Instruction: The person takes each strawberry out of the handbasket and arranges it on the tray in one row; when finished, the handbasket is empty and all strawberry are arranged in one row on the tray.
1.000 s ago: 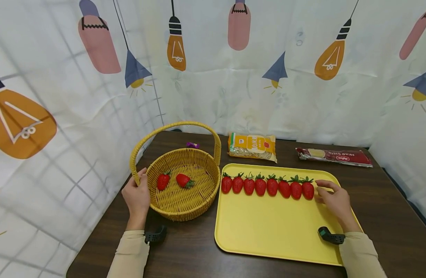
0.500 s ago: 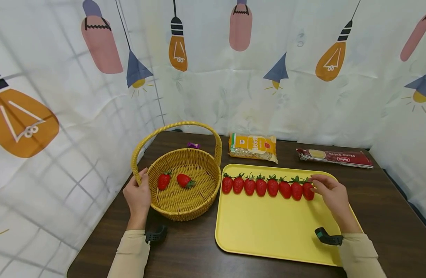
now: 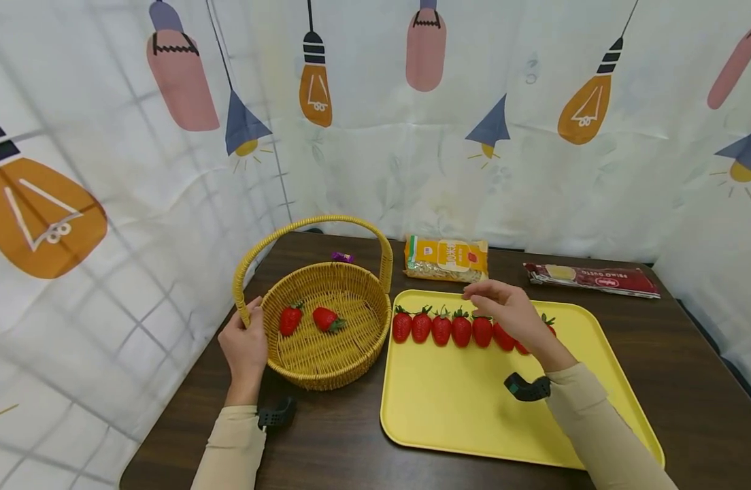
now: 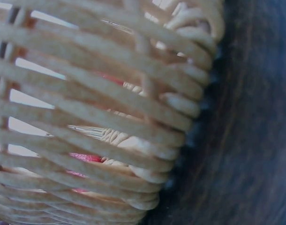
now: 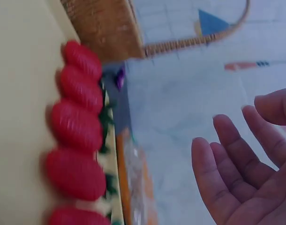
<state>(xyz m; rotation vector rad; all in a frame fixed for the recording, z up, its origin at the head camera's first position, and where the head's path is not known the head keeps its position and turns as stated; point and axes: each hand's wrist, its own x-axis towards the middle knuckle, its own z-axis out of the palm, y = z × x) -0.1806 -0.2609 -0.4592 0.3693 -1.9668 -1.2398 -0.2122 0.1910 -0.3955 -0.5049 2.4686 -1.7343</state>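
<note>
My left hand (image 3: 243,344) grips the yellow wicker basket (image 3: 366,340) at its left side, where the arched handle meets the rim. Two strawberries (image 3: 291,318) lie inside the basket. Its woven wall fills most of the left wrist view, which does not show my fingers. A row of several strawberries (image 3: 441,329) runs along the far side of the yellow tray (image 3: 449,401), leaves pointing away. Above that row hovers my right hand (image 3: 513,316), hiding some of the berries. The right wrist view shows its fingers loosely bent and apart, holding nothing.
Behind the tray lie an orange-and-clear food packet (image 3: 447,258) and a dark red packet (image 3: 592,280). A small purple wrapped item (image 3: 343,257) sits behind the basket. A patterned curtain (image 3: 375,156) closes off the back and left of the dark table (image 3: 326,442).
My right hand has gone from beside the rightmost strawberry, over it, then leftward above the row, carrying nothing. The left hand stays on the basket, and the strawberries have not moved.
</note>
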